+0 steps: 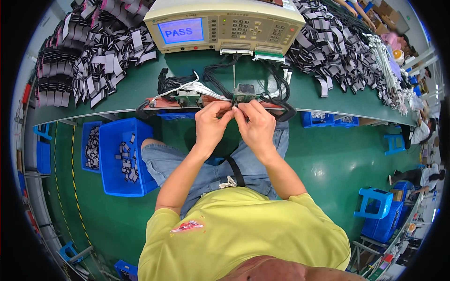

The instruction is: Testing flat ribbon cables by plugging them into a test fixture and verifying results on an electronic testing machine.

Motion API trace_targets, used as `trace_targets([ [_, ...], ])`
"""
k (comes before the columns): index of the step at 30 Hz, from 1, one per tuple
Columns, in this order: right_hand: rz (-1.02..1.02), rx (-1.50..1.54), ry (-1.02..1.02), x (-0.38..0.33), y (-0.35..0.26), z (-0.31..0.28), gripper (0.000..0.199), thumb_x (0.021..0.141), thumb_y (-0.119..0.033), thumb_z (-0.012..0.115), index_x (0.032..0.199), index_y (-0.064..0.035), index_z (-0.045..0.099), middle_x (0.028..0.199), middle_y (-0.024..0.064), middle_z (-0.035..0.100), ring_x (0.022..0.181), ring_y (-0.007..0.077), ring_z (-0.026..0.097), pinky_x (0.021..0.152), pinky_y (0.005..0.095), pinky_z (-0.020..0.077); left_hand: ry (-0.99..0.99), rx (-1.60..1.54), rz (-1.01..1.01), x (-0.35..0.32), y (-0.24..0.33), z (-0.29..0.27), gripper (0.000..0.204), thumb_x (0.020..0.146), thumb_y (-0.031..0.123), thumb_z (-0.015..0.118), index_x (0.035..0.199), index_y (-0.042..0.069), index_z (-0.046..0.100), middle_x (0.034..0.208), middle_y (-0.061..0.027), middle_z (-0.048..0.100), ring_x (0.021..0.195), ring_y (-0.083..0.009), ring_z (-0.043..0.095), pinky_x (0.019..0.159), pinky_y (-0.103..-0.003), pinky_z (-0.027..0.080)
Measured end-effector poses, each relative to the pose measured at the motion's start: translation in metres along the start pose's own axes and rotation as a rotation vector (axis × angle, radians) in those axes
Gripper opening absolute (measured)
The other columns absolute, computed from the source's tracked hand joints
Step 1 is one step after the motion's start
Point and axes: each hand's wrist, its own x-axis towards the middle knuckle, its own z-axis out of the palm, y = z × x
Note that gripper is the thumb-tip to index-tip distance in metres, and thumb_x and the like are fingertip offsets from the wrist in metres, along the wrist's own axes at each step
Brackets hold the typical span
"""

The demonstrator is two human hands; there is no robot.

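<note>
Green table point(192, 63); hands point(210, 125) hide what's between

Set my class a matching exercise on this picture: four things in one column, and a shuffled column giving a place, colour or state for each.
Things:
1. Left hand and right hand
2. Beige device
3. Large blue bin
4. T-shirt

Places, colours and states:
A. On the floor, left of the person's legs
B. Yellow-green
C. Fingertips close together at the bench's near edge
D. On the bench, its screen lit

Right pairs: 1-C, 2-D, 3-A, 4-B
</note>
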Motion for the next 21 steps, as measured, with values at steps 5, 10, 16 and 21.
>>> trace_targets([
  [5,0.000,-0.023,0.018,0.000,0.000,0.003,0.009,0.090,-0.016,0.077,0.090,-0.0083,0.072,0.078,0.0066,0.062,0.061,0.0306,0.064,0.053,0.0417,0.0490,0.000,-0.005,-0.029,0.002,-0.001,0.002,0.018,0.086,0.002,0.081,0.102,-0.003,0.075,0.092,-0.0095,0.077,0.077,-0.0136,0.074,0.071,-0.027,0.059],
  [10,0.020,-0.029,0.038,-0.001,-0.001,0.006,0.011,0.090,-0.018,0.077,0.089,-0.0096,0.071,0.079,0.0065,0.061,0.063,0.0314,0.065,0.053,0.0425,0.0489,0.029,-0.028,-0.040,0.003,-0.004,0.004,0.015,0.087,0.001,0.080,0.101,-0.003,0.074,0.089,-0.0089,0.076,0.077,-0.0122,0.073,0.071,-0.026,0.058],
  [16,0.126,-0.053,0.124,-0.001,-0.003,0.014,0.016,0.086,-0.014,0.080,0.086,-0.0081,0.065,0.079,0.0073,0.066,0.063,0.0308,0.067,0.054,0.0404,0.0502,0.111,0.104,0.035,0.002,-0.011,0.013,0.009,0.086,-0.001,0.078,0.091,-0.002,0.072,0.082,-0.0103,0.072,0.071,-0.0177,0.069,0.067,-0.030,0.055],
  [21,0.143,-0.076,0.141,-0.003,-0.006,0.016,0.018,0.086,-0.014,0.079,0.085,-0.0084,0.062,0.079,0.0057,0.064,0.062,0.0301,0.066,0.052,0.0406,0.0498,0.109,0.097,0.035,0.000,-0.013,0.017,0.009,0.086,-0.001,0.078,0.090,-0.001,0.070,0.081,-0.0095,0.071,0.068,-0.0171,0.067,0.066,-0.030,0.055],
])
